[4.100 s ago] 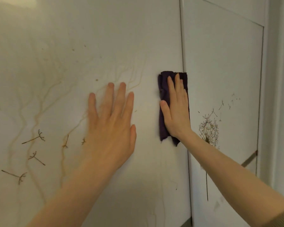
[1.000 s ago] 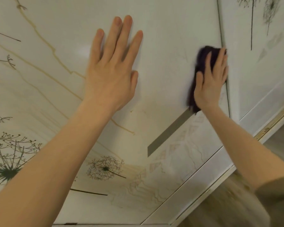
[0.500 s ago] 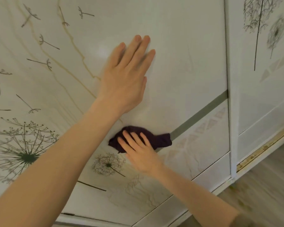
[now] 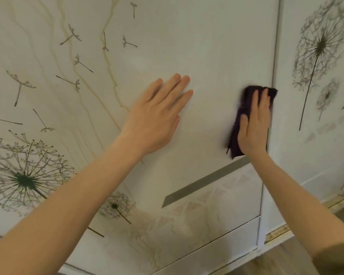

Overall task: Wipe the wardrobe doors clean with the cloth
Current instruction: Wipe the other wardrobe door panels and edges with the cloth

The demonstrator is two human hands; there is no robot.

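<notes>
1. White wardrobe doors are filling my view: the near door is taking up most of it, and a second door is standing to its right past a thin vertical seam.
2. My right hand is pressing the dark purple cloth flat against the near door with straight fingers. It is doing so right at that door's right edge, just above the right end of a slanting grey strip.
3. Half a second ago the cloth was lying crosswise lower down, under my left wrist near the strip's left end. Now it is standing lengthwise, well to the right, and blurring with motion.
4. My left hand is staying spread flat on the same door, fingers straight and holding nothing, well apart from the cloth.
5. Printed dandelions are decorating both doors: a large head at the lower left, a small one under my left forearm, loose seeds above, and a tall one on the second door. Yellowish wavy lines are running down the near door.
6. Wood-look floor is showing at the lower right beside a brass-coloured bottom track, and an olive sleeve is covering my right upper arm.
</notes>
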